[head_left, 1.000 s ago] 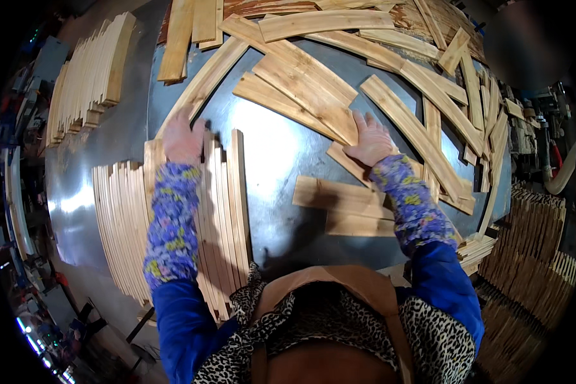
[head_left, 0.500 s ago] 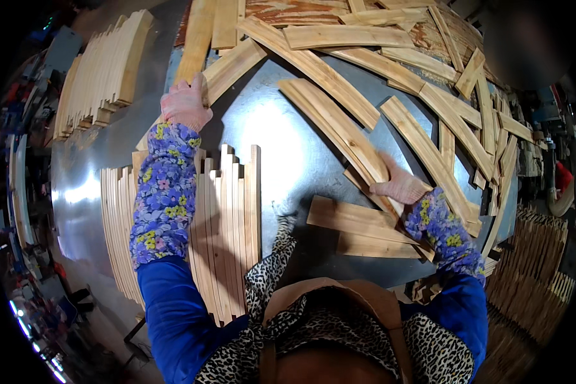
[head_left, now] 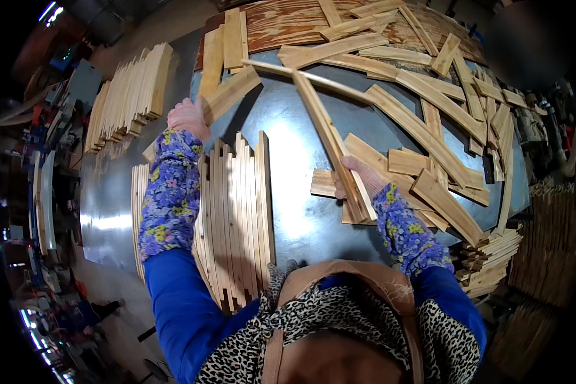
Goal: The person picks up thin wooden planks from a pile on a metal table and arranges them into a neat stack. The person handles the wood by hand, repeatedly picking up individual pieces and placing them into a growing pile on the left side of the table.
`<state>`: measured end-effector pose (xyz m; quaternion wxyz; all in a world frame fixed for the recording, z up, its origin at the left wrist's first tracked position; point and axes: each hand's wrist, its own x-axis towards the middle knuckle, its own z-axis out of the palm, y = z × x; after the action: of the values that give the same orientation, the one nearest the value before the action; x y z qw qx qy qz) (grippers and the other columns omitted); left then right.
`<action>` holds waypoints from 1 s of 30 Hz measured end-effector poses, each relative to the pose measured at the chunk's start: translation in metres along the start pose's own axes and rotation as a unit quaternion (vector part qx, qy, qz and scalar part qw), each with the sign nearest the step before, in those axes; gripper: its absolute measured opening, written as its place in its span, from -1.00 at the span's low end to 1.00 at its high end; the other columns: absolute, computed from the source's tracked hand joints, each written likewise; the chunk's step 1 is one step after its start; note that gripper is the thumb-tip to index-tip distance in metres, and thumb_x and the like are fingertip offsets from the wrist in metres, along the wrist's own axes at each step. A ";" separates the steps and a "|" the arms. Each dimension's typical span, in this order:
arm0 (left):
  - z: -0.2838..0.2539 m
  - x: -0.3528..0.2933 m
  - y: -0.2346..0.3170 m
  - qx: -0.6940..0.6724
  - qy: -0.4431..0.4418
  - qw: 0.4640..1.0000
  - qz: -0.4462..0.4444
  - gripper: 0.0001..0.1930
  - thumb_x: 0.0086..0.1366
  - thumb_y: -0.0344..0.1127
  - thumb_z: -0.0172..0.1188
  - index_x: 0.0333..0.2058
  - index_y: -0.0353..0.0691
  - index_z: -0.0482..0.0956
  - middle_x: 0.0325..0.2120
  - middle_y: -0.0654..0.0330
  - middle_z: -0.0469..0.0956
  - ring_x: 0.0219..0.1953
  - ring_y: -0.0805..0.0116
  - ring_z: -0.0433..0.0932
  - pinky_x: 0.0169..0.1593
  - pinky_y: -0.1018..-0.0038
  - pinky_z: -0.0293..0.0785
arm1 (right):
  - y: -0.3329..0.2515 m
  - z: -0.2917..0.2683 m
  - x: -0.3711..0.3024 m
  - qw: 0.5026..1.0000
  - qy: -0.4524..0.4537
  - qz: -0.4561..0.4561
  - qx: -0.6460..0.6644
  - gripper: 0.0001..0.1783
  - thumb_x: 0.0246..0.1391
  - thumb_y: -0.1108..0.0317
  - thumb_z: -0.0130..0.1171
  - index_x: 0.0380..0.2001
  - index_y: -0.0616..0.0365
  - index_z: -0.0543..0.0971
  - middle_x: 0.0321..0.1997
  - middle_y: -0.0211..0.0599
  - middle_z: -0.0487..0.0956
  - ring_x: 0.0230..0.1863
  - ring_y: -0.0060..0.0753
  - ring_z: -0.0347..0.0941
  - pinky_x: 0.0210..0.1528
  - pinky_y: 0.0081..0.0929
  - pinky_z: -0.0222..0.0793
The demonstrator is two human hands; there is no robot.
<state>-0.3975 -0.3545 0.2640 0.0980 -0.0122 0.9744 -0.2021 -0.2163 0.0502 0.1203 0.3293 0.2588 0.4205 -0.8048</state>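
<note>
My left hand, in a pink glove, is closed on the near end of a pale wooden board that slants away to the right. My right hand, also gloved, grips a pair of long wooden boards held together, tilted up on their edges above the metal table. Its fingers are partly behind the wood. Near their far end, a thin-looking board shows its narrow edge. Beside my left forearm, a row of wooden boards stands on edge, packed side by side.
Loose boards lie crisscrossed on the right and far side, some on a reddish worn wood sheet. Another row of boards stands at the far left. Stacked wood sits beyond the table's right edge.
My right hand has moved left and turned the boards onto their edges. The thin-looking board beyond has tipped from flat. My left hand keeps its board, and the whole view has shifted.
</note>
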 end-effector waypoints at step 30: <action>0.150 -0.310 0.143 -0.793 -0.185 0.575 -0.081 -0.38 0.28 -0.27 0.21 0.29 -0.44 0.54 -0.02 -0.11 0.74 0.00 0.11 0.73 0.14 0.31 0.61 | 0.145 -0.008 0.017 0.962 -0.070 -0.069 -0.255 -0.42 0.33 0.13 0.10 0.20 0.41 0.59 0.08 0.00 0.75 0.06 -0.13 0.71 0.24 -0.21 0.57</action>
<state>-0.0616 -0.2621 0.1299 0.2109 -0.2015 0.7012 0.6506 -0.1182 -0.0105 0.0307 0.3570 0.0795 0.6043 -0.7079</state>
